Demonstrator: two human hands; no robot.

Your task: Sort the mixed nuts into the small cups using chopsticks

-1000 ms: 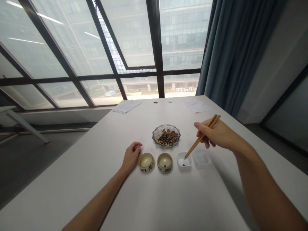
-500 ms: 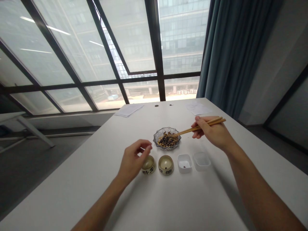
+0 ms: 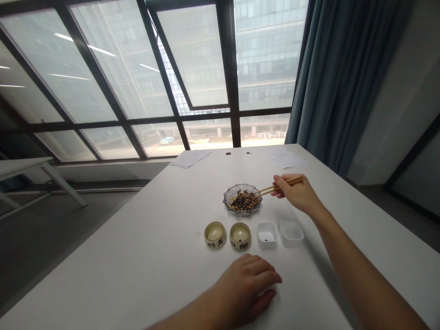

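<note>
My right hand (image 3: 292, 190) grips a pair of wooden chopsticks (image 3: 266, 189), their tips down in a clear scalloped glass bowl (image 3: 226, 202). Mixed dark and tan beans or nuts (image 3: 243, 201) fill that bowl; their exact kinds are too small to tell. Nearer to me stand two small round ceramic cups with dark characters, the left cup (image 3: 215, 235) and the right cup (image 3: 240, 236), the latter holding a dark bit. My left hand (image 3: 249, 286) rests low in front of them, fingers apart and loosely bent, holding nothing.
Right of the cups are a white square plastic container (image 3: 267, 243) with a small dark piece inside and a clear plastic container (image 3: 291, 233). Papers (image 3: 190, 159) lie at the far left of the white table (image 3: 147, 256), and more paper (image 3: 287, 158) at the far right.
My left hand has moved from beside the left cup down and right, to the table in front of the cups. The chopsticks stay in the glass bowl, and the view has shifted slightly.
</note>
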